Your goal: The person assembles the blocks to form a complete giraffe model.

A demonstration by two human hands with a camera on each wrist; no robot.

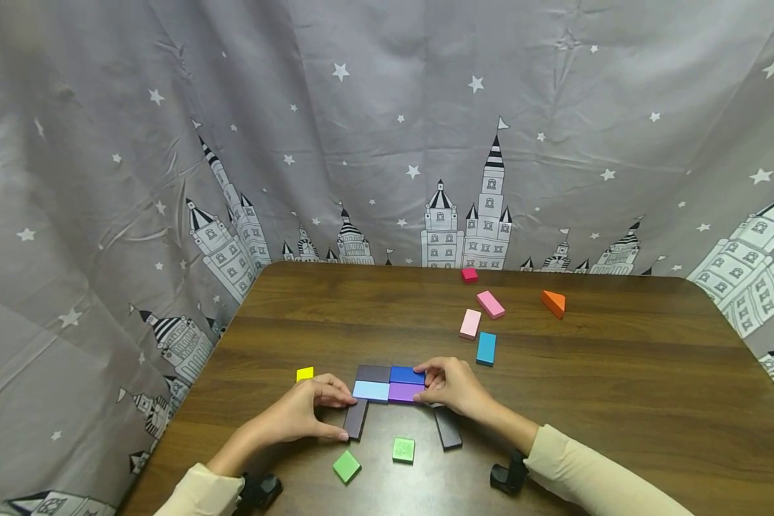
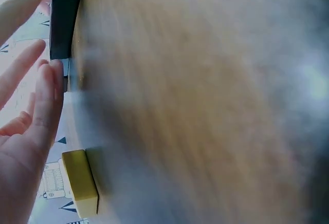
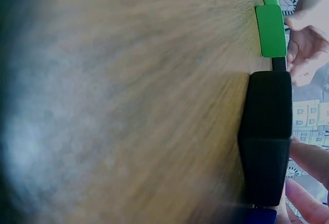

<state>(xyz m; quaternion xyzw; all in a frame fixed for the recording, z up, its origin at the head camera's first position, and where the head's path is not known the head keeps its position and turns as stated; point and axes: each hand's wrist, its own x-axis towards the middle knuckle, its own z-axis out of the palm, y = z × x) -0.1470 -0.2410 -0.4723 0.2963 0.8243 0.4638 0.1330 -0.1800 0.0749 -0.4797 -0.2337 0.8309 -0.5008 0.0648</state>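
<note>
Four flat blocks form a two-by-two patch on the table: dark grey (image 1: 373, 373) and blue (image 1: 408, 375) at the back, light blue (image 1: 370, 390) and purple (image 1: 405, 392) in front. My left hand (image 1: 306, 410) pinches a slanted dark block (image 1: 356, 419) by its ends, just below the light blue one. Across the patch's right end, my right hand (image 1: 454, 387) grips the blue and purple blocks between finger and thumb. Another dark block (image 1: 448, 428) slants below that hand, and it looms large in the right wrist view.
Two green blocks (image 1: 403, 450) lie at the front. A yellow block (image 1: 304, 373) is beyond my left hand. Farther back are a bright blue block (image 1: 486, 348), light pink (image 1: 470, 324), pink (image 1: 491, 304) and red (image 1: 469, 275) blocks, plus an orange triangle (image 1: 554, 304).
</note>
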